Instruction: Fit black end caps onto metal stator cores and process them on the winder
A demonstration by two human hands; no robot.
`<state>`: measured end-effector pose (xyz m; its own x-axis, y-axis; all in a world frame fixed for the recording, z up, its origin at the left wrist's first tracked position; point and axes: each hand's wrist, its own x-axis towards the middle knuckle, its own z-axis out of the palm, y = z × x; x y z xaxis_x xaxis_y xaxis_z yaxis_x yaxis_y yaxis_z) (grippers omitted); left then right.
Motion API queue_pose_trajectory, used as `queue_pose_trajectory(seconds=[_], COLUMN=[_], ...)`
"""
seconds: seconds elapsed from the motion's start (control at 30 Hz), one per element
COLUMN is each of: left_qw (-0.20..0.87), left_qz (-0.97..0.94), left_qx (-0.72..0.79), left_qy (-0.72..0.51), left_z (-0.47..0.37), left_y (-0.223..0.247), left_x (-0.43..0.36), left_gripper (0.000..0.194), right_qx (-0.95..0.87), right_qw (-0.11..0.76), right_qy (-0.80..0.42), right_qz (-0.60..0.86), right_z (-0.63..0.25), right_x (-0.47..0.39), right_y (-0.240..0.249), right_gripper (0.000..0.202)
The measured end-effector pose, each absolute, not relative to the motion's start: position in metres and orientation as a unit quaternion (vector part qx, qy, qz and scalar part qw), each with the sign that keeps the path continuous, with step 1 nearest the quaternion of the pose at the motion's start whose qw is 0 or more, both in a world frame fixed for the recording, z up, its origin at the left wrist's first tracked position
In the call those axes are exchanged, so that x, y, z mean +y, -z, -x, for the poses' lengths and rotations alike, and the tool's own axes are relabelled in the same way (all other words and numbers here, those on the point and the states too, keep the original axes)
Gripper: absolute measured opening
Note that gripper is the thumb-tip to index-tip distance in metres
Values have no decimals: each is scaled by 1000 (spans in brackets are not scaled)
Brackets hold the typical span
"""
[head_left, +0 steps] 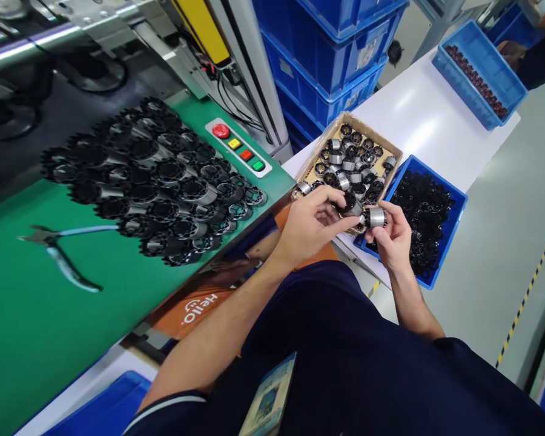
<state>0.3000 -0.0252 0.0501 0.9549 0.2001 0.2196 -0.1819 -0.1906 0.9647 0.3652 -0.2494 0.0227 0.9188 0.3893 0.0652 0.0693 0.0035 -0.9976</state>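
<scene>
Left hand [309, 223]: fingers pinching a metal ring [353, 206]. Right hand [394, 235]: fingers pinching a second ring [376, 218], just beside. Beyond, cardboard box [396, 150] of loose rings [343, 181], blue bin [456, 213] adjoining, white table [424, 106]. Farther, stacked crates [315, 51].

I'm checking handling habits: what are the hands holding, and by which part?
The right hand pinches one stator core by the end away from the left hand. The left hand holds a second stator core; exact contact is hidden.
</scene>
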Motion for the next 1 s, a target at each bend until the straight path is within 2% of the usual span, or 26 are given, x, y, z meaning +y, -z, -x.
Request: queue_pose_trajectory(seconds=[0.03,0.1,0.23,0.4,0.53,0.67,0.73,0.8,0.9,1.0], left_qw=[700,761,774,736,721,682,625,534,395,332], left_qz=[-694,-619,-580,-574,-531,-464,-467,-498,-548,-568], left_qx=[12,15,45,95,189,325,395,465,542,570], left_qy=[-167,-195,-249,-346,-404,-463,-485,-500,-500,-492], left_z=[-286,-258,-213,-171,-129,-69,-36,-5,32,53], left_y=[-55,-67,-88,-99,-87,-65,-55,-47,-39,-30], left_x=[-24,-23,-16,2,15,35,49,64,87,107], left_gripper=[40,44,56,39,34,56,58,57,66,69], right_qx=[-180,-219,-295,-332,-357,-371,-376,-380,-399,-407], right_qw=[699,720,751,716,693,688,659,611,521,453], right_qy=[-131,-168,-227,-299,-357,-297,-231,-147,-37,-3], right_qz=[680,637,546,536,515,549,608,679,754,793], right_z=[-360,-351,-335,-312,-299,-307,-322,-342,-376,-407], right_x=[-243,-226,-182,-134,-112,-102,-102,-105,-107,-98], right_y=[-33,-52,-83,-102,-104,-96,-91,-85,-72,-49], right_gripper=[71,64,47,55,52,43,45,51,52,59])
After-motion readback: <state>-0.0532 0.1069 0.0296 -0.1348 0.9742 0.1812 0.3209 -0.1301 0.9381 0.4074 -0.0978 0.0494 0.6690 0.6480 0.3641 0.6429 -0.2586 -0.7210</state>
